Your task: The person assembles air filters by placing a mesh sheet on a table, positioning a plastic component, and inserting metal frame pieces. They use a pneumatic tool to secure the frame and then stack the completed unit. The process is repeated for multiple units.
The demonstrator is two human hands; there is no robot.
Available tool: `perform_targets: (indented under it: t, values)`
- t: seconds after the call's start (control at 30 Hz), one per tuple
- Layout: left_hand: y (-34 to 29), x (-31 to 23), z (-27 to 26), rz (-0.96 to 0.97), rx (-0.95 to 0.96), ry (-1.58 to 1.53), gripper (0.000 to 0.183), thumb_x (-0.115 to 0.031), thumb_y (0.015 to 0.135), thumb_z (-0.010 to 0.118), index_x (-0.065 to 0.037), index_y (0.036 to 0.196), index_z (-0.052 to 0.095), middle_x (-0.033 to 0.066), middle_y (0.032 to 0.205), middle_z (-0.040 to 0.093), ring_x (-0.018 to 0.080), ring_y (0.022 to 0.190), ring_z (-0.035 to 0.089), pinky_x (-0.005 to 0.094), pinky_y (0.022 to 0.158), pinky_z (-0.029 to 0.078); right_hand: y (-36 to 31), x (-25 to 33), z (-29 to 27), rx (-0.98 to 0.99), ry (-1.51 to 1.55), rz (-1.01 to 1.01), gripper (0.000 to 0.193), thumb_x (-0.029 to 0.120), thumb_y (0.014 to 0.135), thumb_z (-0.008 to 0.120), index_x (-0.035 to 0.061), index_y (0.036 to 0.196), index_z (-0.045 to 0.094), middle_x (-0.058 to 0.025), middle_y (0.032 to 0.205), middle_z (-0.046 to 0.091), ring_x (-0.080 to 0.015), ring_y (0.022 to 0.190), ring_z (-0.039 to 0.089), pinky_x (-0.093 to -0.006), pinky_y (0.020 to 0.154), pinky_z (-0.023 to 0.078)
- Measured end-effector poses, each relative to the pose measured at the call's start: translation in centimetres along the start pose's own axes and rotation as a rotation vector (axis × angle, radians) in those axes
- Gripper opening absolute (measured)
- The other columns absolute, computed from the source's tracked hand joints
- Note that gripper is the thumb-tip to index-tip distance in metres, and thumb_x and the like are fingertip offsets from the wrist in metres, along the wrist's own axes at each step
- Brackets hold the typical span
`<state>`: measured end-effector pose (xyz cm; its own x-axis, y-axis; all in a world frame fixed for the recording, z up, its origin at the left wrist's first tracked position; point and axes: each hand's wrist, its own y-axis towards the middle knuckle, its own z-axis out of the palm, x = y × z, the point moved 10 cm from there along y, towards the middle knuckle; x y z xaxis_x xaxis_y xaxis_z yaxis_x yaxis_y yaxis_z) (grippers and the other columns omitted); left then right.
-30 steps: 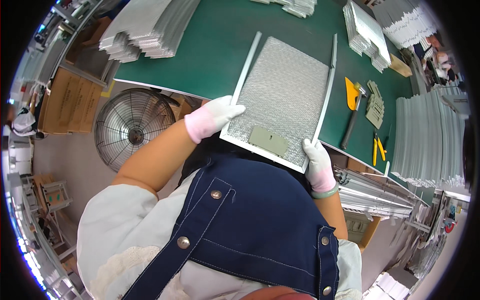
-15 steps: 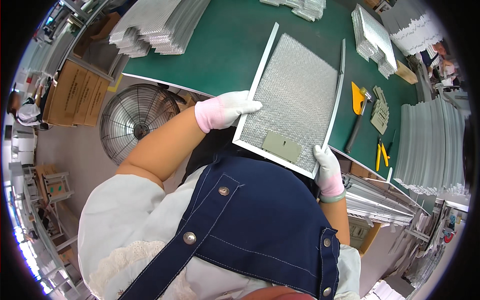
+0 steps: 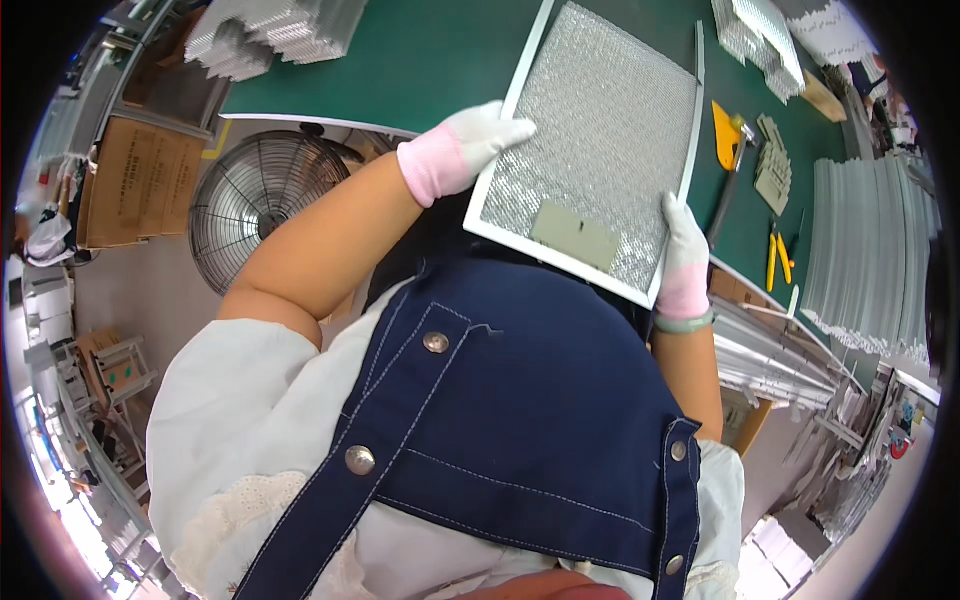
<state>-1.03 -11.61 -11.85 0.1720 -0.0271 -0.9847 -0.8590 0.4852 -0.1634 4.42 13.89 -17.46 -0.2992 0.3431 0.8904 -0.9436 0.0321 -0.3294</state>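
Between my hands is a metal mesh filter panel (image 3: 608, 110) with a white frame on its left, right and near edges; its far end lies at the top of the picture. A grey-green plate (image 3: 575, 236) sits at the panel's near end. My left hand (image 3: 475, 148), in a white glove with a pink cuff, grips the left frame strip, thumb over the top. My right hand (image 3: 686, 245), gloved alike, holds the right strip near the close corner, thumb along the frame. The fingers beneath the panel are hidden.
On the green table (image 3: 410, 65) lie a hammer (image 3: 728, 185), a yellow scraper (image 3: 724, 135), yellow-handled pliers (image 3: 777, 258) and several grey-green plates (image 3: 772, 170). Mesh stacks (image 3: 290, 30) stand at far left and right, with white strips (image 3: 865, 255) at right. A floor fan (image 3: 265, 215) stands left.
The panel sits higher in the picture, and the whole table has shifted upward in view. My right hand has slid or shifted farther up the right frame strip. Both hands keep their hold.
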Motion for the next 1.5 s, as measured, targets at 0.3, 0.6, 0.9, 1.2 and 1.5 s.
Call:
perform_targets:
  t: [0.3,0.6,0.9,1.2,1.5]
  values:
    - [-0.1,2.0,-0.9,-0.177,-0.101,-0.42,0.029,-0.019,0.098,0.058,0.003,0.117,0.06,0.0086,0.109,0.065,0.0148,0.098,0.063,0.0296,0.087,0.051,-0.5,0.0,1.7,0.04,0.027,0.124,0.023,0.019,0.101,0.053,-0.0007,0.11,0.059,-0.0053,0.098,0.062,-0.0126,0.088,0.061,-0.028,0.082,0.049]
    - [-5.9,2.2,0.7,-0.202,0.02,-0.443,0.05,-0.017,0.095,0.06,0.007,0.136,0.047,0.0134,0.128,0.06,0.0199,0.116,0.058,0.0354,0.101,0.046,-7.3,1.2,4.9,0.105,-0.005,0.111,0.031,0.019,0.101,0.053,-0.0009,0.124,0.053,-0.0041,0.115,0.059,-0.0107,0.105,0.054,-0.0293,0.098,0.042]
    - [-5.7,-3.4,0.4,0.016,0.009,-0.177,0.054,-0.019,0.094,0.063,0.005,0.139,0.044,0.0104,0.129,0.058,0.0174,0.118,0.055,0.0348,0.103,0.042,-4.6,9.6,3.9,-0.064,-0.557,-0.276,0.023,0.026,0.104,0.051,0.0035,0.107,0.056,0.0032,0.087,0.05,-0.0056,0.081,0.045,-0.0233,0.077,0.041]
    - [-4.6,-8.3,-2.2,0.209,-0.255,0.095,0.038,-0.022,0.098,0.062,0.005,0.122,0.053,0.0048,0.104,0.061,0.0113,0.094,0.056,0.0272,0.085,0.048,-5.2,11.9,6.6,0.073,-0.176,-0.353,0.037,0.017,0.106,0.043,-0.0047,0.135,0.046,-0.0064,0.116,0.06,-0.0109,0.104,0.056,-0.027,0.095,0.043]
    - [-2.4,-8.1,-0.1,0.168,-0.003,0.053,0.053,-0.022,0.099,0.06,0.007,0.139,0.041,0.0112,0.131,0.057,0.0166,0.119,0.053,0.0314,0.105,0.04,-5.9,14.0,5.4,-0.136,-0.282,-0.443,0.025,0.022,0.105,0.046,-0.0002,0.115,0.053,-0.0017,0.1,0.058,-0.0078,0.089,0.051,-0.0253,0.085,0.042]
